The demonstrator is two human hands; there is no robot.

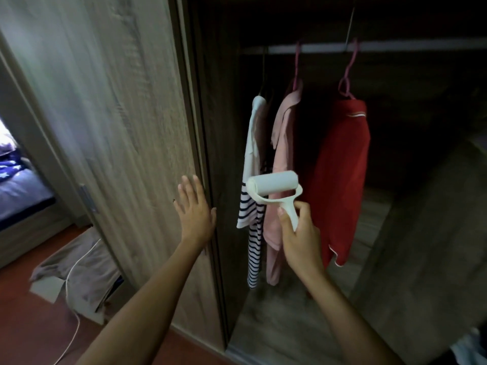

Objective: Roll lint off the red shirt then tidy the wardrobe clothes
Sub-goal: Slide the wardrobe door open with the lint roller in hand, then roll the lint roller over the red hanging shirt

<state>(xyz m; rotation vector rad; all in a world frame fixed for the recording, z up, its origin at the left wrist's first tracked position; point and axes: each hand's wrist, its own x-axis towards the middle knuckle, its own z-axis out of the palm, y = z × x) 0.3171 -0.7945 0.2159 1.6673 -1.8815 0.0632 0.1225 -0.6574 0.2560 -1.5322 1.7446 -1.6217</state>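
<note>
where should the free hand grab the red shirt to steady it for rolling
Probably the lower hem of the red shirt, reached from the front left, where the left hand is flat on the wardrobe door. The shirt hangs edge-on from a pink hanger, loose below; a pinch grip there should tension it.

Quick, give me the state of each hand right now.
Left hand: open, fingers spread, flat against the wardrobe door, holding nothing.
Right hand: closed around the handle of the lint roller.

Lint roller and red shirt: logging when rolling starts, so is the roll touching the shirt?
Apart. The head view shows the lint roller raised in the right hand, dark gap before the red shirt.
</note>
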